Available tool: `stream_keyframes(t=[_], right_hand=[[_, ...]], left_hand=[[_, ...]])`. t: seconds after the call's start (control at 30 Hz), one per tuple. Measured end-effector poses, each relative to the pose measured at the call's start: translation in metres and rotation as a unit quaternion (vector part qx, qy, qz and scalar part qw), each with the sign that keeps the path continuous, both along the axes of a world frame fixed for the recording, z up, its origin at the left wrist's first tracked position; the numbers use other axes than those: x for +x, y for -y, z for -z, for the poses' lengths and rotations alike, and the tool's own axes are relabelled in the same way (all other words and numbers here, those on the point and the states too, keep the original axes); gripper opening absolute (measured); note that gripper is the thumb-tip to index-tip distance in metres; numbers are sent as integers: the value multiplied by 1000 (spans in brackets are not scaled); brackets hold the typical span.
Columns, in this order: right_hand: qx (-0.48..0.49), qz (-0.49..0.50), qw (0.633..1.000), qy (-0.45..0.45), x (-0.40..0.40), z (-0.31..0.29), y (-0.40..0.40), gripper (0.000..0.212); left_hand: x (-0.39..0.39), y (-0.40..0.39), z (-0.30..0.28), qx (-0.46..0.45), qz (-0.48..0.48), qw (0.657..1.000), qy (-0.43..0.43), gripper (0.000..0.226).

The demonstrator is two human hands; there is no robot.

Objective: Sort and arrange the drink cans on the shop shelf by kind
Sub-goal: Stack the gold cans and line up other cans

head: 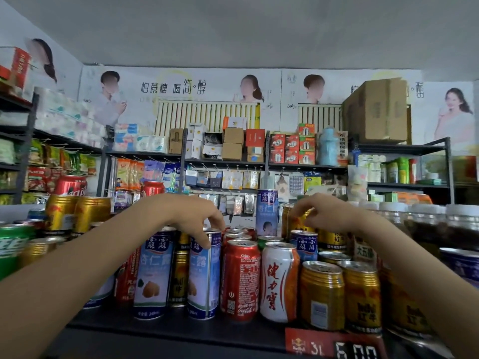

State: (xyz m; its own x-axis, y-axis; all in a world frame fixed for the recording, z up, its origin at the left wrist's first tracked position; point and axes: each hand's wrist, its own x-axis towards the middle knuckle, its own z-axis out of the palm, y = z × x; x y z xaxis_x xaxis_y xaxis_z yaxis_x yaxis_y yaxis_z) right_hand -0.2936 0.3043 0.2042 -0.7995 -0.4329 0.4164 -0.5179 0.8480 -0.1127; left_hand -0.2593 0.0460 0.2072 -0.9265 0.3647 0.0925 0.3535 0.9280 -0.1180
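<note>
1. On the near shelf (166,330), front row from left to right: two tall blue cans (153,273), one red cola can (241,279), one white can (279,283) and two short gold cans (322,296).
2. Left hand (193,216): fingers curled downward, pinching the top rim of the right-hand blue can (204,275), which stands upright on the shelf, touching the cola can.
3. Between the two front blue cans, just behind them, stands one dark gold can (180,275).
4. Right hand (320,212): fingers curled round the top of one gold can (302,221) in the far rows, right of centre; whether that can stands or is lifted cannot be told.
5. Far centre: one tall blue can (267,212) rises above the rest; at least three more red can tops (237,235) sit behind the cola can; a fourth blue can (303,246) stands behind the white one.
6. Far left: two gold cans (77,213) stacked high, two red cans (70,185) behind them, one green can (13,248) at the edge.
7. Near right: a red price tag (334,344) on the shelf edge; glass jars (427,221) with white lids stand far right.
</note>
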Motion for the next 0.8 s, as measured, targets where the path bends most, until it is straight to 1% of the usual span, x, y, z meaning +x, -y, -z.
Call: stream_keyframes(t=[0.1, 0.17, 0.2, 0.27, 0.33, 0.4, 0.47, 0.5, 0.57, 0.63, 0.7, 0.73, 0.8], right_hand=[[-45, -71, 996, 22, -4, 2, 15, 32], [-63, -108, 992, 22, -3, 1, 30, 31], [-66, -122, 990, 15, -2, 1, 39, 30], [-76, -148, 986, 0, 2, -1, 57, 27], [-102, -177, 979, -16, 7, -6, 78, 23], [-131, -206, 969, -34, 14, -12, 101, 22], [-146, -231, 961, -48, 20, -17, 128, 23], [-141, -235, 960, -52, 21, -19, 144, 22], [-114, -228, 966, -43, 24, -19, 179, 21], [-73, -216, 974, -10, 28, -18, 214, 21], [3, -193, 980, 43, 30, -14, 249, 30], [55, -157, 983, 76, 28, -13, 264, 37], [155, -44, 978, 135, 25, -10, 291, 52]], left_hand=[[0, 1, 1, 23, 13, 1000, -1, 49], [6, 6, -3, 80, 49, 994, -55, 40], [9, 11, -6, 121, 66, 986, -97, 34], [14, 28, -12, 207, 90, 958, -178, 22], [18, 50, -16, 251, 96, 936, -228, 18], [21, 78, -15, 272, 88, 926, -246, 18], [20, 108, -11, 283, 83, 926, -237, 19], [19, 124, -9, 279, 79, 931, -221, 19], [15, 155, -6, 245, 62, 952, -174, 18], [8, 185, -4, 189, 45, 971, -137, 23], [4, 211, -2, 150, 57, 983, -88, 27], [2, 222, -2, 136, 72, 987, -52, 29], [-3, 239, 1, 120, 104, 987, 0, 31]])
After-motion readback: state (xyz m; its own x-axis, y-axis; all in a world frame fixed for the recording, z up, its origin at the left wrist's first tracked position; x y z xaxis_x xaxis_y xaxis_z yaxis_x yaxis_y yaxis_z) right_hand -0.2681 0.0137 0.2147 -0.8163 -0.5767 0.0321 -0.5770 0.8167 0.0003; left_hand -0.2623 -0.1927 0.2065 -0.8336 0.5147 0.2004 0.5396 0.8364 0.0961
